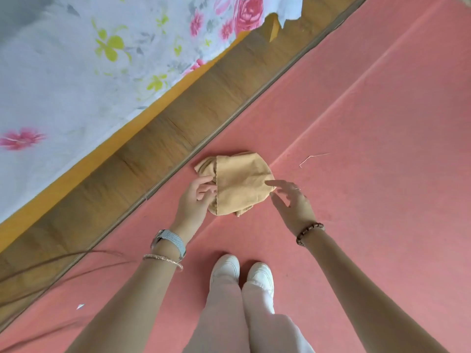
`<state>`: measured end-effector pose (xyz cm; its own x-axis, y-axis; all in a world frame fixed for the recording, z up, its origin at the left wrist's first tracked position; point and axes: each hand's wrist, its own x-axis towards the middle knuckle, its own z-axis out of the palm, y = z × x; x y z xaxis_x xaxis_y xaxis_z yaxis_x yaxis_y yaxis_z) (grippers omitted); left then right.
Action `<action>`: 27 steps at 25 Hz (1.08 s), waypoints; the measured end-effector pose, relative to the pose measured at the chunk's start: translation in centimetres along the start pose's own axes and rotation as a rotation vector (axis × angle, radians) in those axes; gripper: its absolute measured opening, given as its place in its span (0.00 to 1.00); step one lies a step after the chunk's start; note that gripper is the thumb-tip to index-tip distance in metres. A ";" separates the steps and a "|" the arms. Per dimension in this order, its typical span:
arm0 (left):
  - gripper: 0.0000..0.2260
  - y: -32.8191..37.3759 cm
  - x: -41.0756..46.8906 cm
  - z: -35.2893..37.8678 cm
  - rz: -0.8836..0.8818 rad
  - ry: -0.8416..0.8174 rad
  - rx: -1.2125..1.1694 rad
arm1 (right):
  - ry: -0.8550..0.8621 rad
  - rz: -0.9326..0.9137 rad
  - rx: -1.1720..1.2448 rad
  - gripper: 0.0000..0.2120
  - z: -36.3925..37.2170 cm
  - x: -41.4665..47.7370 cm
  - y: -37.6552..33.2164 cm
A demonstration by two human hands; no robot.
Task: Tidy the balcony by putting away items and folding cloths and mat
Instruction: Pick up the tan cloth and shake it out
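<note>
The folded tan fabric cloth (239, 184) lay on the pink floor covering (356, 174) between the hands, its hem (216, 192) running away from the person, left hand (196, 197) pinching that hem, right hand (290, 200) spread beside the opposite edge.

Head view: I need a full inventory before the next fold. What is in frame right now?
tan cloth: one, tan, partly folded, between the hands
pink floor: one, pink, underfoot, right and bottom
wooden board: one, brown, diagonal strip left of the floor
yellow edge: one, yellow, between board and sheet
floral sheet: one, white with pink and yellow flowers, upper left
pale strand: one, whitish, on the floor right of the cloth
white scrap: one, white, on the floor, lower left
shoes: two, white, bottom centre
watch: one, grey strap, left wrist
bead bracelet: one, brown, right wrist
left hand: pinches the cloth's left edge
right hand: fingers spread at the cloth's right edge
</note>
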<state>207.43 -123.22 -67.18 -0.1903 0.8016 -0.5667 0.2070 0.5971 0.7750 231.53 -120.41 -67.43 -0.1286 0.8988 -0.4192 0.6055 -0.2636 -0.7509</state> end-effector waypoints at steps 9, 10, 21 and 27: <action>0.12 -15.8 8.1 7.0 -0.163 0.135 0.209 | 0.059 -0.050 -0.295 0.19 9.9 5.8 14.4; 0.13 -17.0 8.6 7.6 -0.178 0.136 0.224 | 0.062 -0.055 -0.304 0.20 10.5 6.1 15.3; 0.15 -11.7 8.1 8.7 0.318 0.107 0.209 | 0.087 -0.092 -0.229 0.22 11.1 4.0 12.9; 0.07 0.4 1.4 6.5 0.213 -0.029 -0.050 | 0.192 -0.128 -0.147 0.14 6.3 0.0 2.3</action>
<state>213.50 -121.63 -69.51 -0.1195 0.9103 -0.3962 0.1919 0.4127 0.8904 227.98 -123.24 -72.32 -0.0687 0.9751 -0.2109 0.7035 -0.1026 -0.7033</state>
